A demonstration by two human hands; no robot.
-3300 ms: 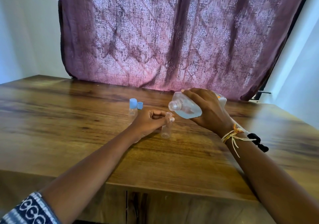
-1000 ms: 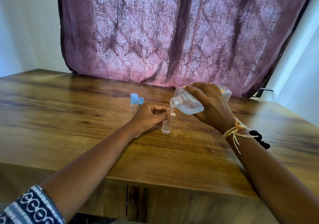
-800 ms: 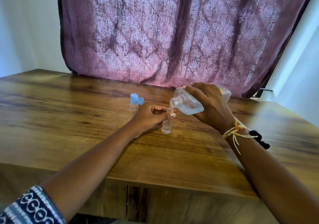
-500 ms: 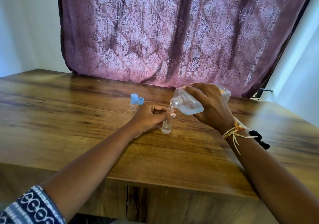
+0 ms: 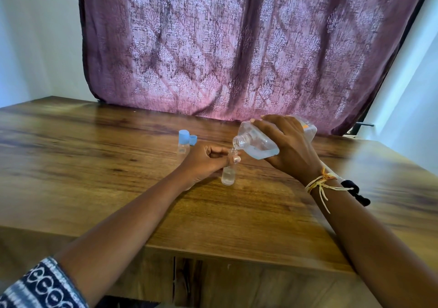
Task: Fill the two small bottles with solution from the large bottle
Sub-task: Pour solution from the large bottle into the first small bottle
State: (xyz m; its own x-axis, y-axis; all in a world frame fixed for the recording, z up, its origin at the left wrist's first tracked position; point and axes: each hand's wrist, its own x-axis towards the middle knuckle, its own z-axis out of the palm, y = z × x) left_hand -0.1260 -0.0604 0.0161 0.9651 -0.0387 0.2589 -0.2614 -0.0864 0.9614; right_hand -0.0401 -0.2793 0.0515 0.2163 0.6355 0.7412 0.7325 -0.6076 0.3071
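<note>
Little had changed since a moment before: the right hand (image 5: 288, 148) kept the large bottle (image 5: 258, 141) tipped, seemingly trickling into the small bottle (image 5: 228, 175) pinched upright by the left hand (image 5: 203, 159)

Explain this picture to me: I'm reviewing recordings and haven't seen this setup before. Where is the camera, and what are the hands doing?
No machine here: a person works with bare hands, and the one camera sits on their head, looking forward and down, so the arms reach in from the bottom edge. The right hand holds the large bottle tipped, its open mouth just above a small bottle standing on the wooden table. The left hand steadies that small bottle near its neck; clear liquid already shows in its bottom. Behind the left hand stands a second small bottle, wearing a blue cap, with a loose blue cap right beside it. A dark object lies on the table by the right wrist; I cannot tell what it is.
</note>
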